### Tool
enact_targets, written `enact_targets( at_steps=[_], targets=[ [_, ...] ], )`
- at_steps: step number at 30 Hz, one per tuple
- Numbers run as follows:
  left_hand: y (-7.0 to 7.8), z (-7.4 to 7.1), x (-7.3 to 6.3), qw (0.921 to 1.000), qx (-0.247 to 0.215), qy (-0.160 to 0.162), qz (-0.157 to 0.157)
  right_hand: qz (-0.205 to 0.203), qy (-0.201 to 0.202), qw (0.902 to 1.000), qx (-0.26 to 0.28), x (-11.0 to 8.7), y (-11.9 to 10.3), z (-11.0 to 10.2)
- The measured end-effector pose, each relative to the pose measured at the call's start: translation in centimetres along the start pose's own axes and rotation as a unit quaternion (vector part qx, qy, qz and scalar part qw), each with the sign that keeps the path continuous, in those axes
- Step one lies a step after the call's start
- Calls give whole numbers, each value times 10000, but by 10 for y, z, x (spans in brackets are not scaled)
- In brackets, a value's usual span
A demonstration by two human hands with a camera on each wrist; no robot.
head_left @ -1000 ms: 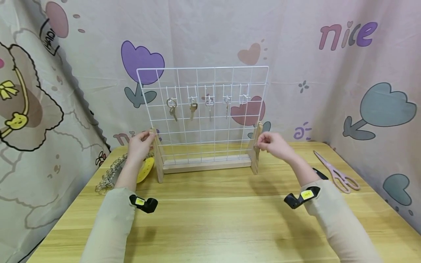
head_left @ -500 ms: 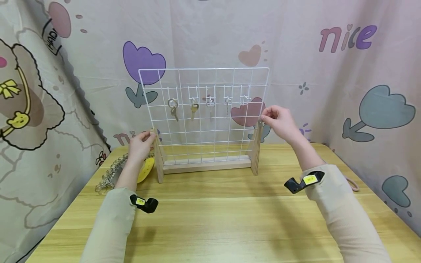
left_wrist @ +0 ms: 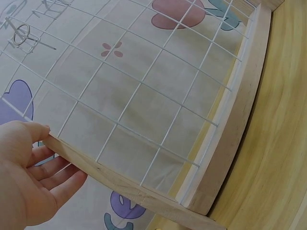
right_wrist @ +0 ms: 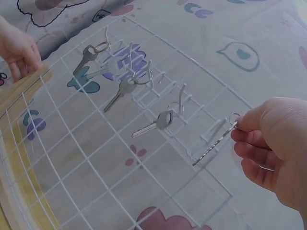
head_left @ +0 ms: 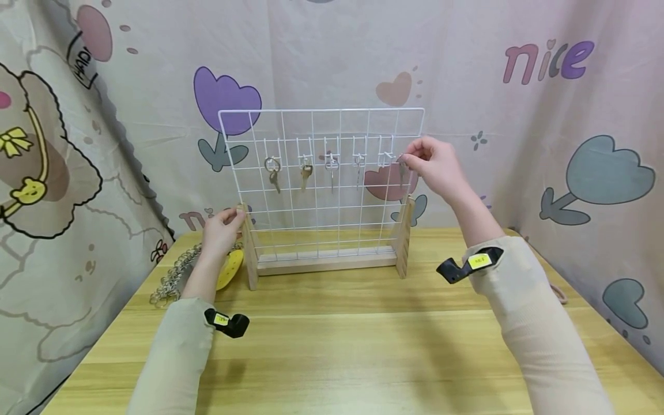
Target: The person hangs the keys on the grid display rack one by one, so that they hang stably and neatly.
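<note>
A white wire grid rack (head_left: pixel 321 110) stands on the table in a wooden base (head_left: pixel 327 265). My left hand (head_left: pixel 220 233) holds the top of its left wooden upright (left_wrist: pixel 110 179), thumb at the end and fingers behind. In my right hand (head_left: pixel 434 167), thumb and forefinger pinch the ring (right_wrist: pixel 234 119) of a silver key (right_wrist: pixel 214 144), which hangs down beside the rightmost hook (head_left: pixel 386 155). That hook bears no key. Several other keys hang by rings from the hooks to its left, among them a key (head_left: pixel 306 171) and another key (right_wrist: pixel 165 120).
Left of the rack, partly behind my left forearm, lie a heap of metal chain (head_left: pixel 173 279) and a yellow object (head_left: pixel 230 270). A pink scissors handle (head_left: pixel 559 294) shows past my right sleeve. A printed curtain (head_left: pixel 332 52) hangs close behind the rack.
My right hand has risen from beside the right upright, then moved left to the rightmost hook, with the key now showing below its fingers. The left hand stays on its upright.
</note>
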State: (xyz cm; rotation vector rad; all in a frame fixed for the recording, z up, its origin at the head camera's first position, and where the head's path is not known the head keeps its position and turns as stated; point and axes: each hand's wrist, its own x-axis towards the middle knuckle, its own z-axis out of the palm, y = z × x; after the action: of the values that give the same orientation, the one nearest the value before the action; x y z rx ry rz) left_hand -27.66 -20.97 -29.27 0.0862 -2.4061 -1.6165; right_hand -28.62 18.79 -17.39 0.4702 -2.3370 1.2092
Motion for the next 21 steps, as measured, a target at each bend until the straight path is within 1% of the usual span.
enact_targets(
  at_steps=[5,10,14,21],
  targets=[
    [-1,0,1,10000,-47,43,28,31,37,10000,-53,7,-4,5],
    [-1,1,2,9999,-64,61,82,233,53,9997,14,8,-1,10],
    [0,1,1,9999,-60,57,79,366,47,9992,169,9,3,14],
    [-1,1,1,10000,-15,65,55,397,95,9969,668,10,8,21]
  ],
)
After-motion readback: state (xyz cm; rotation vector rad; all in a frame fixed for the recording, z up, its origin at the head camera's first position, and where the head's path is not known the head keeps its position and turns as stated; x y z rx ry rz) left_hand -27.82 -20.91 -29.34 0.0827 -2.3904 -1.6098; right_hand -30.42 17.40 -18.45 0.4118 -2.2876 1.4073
